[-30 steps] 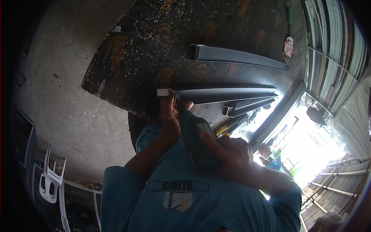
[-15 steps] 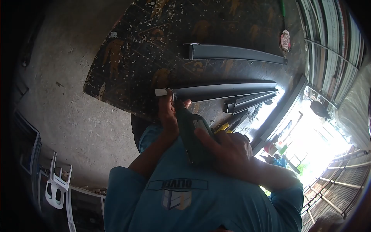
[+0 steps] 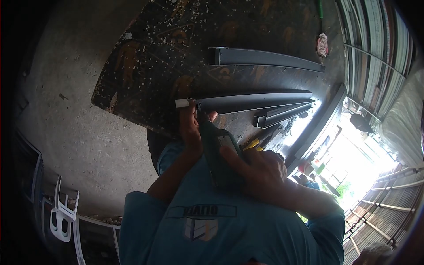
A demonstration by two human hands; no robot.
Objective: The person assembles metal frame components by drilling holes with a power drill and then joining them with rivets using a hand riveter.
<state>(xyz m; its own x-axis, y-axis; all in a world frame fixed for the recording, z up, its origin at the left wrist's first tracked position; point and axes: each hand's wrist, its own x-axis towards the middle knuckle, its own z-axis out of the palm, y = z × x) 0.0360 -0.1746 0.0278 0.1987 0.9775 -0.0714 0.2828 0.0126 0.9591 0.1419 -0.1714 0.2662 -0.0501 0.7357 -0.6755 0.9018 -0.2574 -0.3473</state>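
Note:
My right hand is wrapped round a green power drill, which is held close against my shirt. The drill's front end points up and left, to the near end of a long dark metal profile lying on the table. My left hand grips that end, fingers on its left side and a fingertip showing to the right of the drill's nose. A short white piece juts out leftward at the left fingertips. The drill's tip and its exact contact point are too dark to make out.
On the dark, speckled table lie a second profile farther back and a shorter channel at right. A yellow-handled tool lies beside the drill. Long bars are stacked at right. A white plastic chair stands lower left.
The whole view has shifted slightly left. Both hands, the drill and the profile keep practically the same arrangement.

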